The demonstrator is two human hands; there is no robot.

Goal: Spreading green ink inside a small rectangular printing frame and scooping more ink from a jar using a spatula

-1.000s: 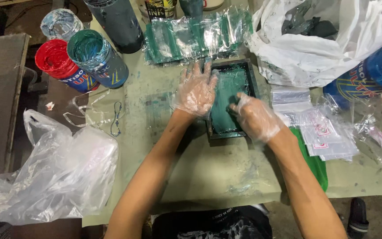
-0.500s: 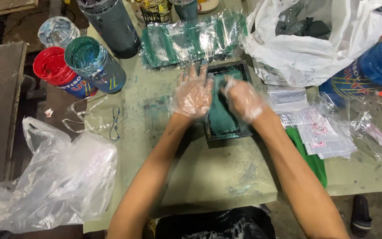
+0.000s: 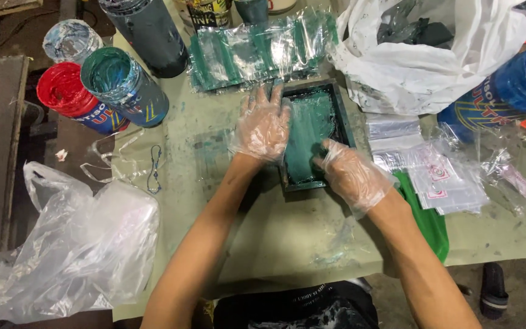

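Two gloved hands work one small dark tray [image 3: 343, 109] at the middle of the table [image 3: 275, 244].

Going left to right: a crumpled clear plastic bag [image 3: 74, 256] slumps off the near left edge, and a red-filled tub [image 3: 68, 91] and a teal-filled tub [image 3: 117, 76] lie tipped at the far left, mouths up toward the camera, seemingly for easy reach. Now the left hand [image 3: 264, 125], fingers spread and flat, presses on the tray's left rim, apparently pinning it. The tray lies flat, its long axis running near to far, tilted slightly to the right, its open face upward and smeared teal. The right hand [image 3: 351, 173] curls at the tray's near right corner, fingers bent onto the teal surface; whether it grips anything I cannot tell. Right of it, small clear packets [image 3: 442, 176] lie fanned out, just beside the hand.
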